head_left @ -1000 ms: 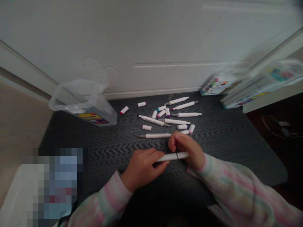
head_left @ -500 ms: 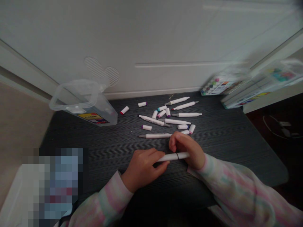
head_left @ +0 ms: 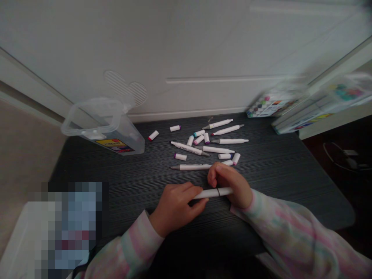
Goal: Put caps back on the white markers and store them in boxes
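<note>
Nothing moved | marker (head_left: pixel 213 192) axis left-right, level | left hand (head_left: pixel 174 207), right hand (head_left: pixel 231 184) fingers grip its ends

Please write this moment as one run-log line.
left hand: holds white marker | right hand: holds its other end | beyond: loose markers, caps

Soft colours on a flat black table top (head_left: pixel 130 174)
The table top had thin grey lines all over. The long white plastic marker pen (head_left: pixel 213 192) had a dark ring around its middle. The soft cloth sleeves (head_left: pixel 285 228) were striped pink, pale green and white. Small white plastic caps (head_left: pixel 174 128) had red, purple, pink or teal tips. The see-through plastic box (head_left: pixel 104 124) had a yellow and red label (head_left: pixel 114 145).
</note>
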Demonstrator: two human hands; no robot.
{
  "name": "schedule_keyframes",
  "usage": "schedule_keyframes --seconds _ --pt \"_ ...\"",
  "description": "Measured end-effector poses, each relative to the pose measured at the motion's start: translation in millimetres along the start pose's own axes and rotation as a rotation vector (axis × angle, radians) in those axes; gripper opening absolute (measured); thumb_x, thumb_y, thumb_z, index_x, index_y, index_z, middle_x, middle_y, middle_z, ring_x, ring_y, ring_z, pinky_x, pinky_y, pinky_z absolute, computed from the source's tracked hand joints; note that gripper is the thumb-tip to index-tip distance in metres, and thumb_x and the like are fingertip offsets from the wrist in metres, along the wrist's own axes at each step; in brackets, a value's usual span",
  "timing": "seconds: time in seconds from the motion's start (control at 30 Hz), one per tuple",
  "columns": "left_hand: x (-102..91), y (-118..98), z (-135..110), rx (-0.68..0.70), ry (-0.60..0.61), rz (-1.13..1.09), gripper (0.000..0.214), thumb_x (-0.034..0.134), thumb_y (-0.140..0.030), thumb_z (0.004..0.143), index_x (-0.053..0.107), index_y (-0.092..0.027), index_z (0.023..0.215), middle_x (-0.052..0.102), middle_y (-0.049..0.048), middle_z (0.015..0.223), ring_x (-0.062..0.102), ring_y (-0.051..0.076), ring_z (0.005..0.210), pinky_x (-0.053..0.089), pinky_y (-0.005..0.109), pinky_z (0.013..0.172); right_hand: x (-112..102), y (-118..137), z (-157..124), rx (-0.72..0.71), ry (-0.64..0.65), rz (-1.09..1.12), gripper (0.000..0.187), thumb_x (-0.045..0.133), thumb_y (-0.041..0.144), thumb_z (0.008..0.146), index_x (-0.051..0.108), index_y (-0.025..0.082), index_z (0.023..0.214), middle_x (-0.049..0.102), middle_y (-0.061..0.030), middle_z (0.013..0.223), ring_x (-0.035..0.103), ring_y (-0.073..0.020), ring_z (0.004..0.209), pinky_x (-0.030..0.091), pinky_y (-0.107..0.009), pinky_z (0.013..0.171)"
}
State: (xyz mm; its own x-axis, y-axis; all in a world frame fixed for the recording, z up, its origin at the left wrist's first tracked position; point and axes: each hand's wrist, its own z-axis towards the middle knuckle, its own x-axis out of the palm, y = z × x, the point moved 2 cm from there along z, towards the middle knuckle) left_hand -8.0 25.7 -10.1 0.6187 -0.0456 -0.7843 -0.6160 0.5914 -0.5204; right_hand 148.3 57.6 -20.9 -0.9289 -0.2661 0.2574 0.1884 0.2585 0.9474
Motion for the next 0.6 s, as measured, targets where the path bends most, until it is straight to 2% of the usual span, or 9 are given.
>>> schedule_keyframes --seconds 0.6 --pt "0.3 0.5 0.4 -0.005 -0.002 -0.001 0.012 0.057 -0.028 0.076 0.063 -0.019 0.079 0.064 -0.0028 0.063 0.058 0.01 0.054 0.041 0.022 0.052 -0.6 -1.0 -0.3 0.006 0.002 -0.027 0.031 0.043 0.036 0.085 0.051 0.018 0.063 0.048 0.001 0.054 0.043 -0.0129 0.055 0.031 -0.028 0.055"
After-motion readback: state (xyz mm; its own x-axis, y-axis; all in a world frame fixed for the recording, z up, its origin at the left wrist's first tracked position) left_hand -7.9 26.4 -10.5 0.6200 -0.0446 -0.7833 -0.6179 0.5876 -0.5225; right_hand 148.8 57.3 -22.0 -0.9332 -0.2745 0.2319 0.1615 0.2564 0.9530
